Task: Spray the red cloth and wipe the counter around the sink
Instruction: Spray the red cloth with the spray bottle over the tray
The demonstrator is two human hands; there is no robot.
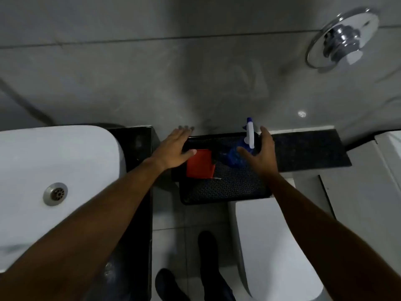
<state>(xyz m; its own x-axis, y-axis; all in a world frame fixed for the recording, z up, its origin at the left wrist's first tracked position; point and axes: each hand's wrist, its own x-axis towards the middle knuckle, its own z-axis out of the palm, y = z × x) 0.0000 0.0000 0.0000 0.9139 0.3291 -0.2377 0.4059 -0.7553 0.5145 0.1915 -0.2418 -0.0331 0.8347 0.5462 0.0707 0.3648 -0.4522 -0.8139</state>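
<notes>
A folded red cloth (199, 164) lies at the left of a black tray (227, 190) on a ledge by the wall. A blue spray bottle (235, 157) with a white trigger head stands at the tray's back right. My left hand (173, 148) hovers flat over the tray's left edge, thumb just above the cloth, fingers apart and holding nothing. Beside the bottle on its right, my right hand (260, 153) is open, thumb near the bottle's body, not closed on it. The white sink (58, 161) sits at the left in a black counter (136, 148).
A white toilet (273, 246) stands below the tray. A dark stone shelf (308, 148) runs right of the tray. A chrome flush button (342, 38) is on the grey tiled wall. My dark shoes (208, 257) are on the floor.
</notes>
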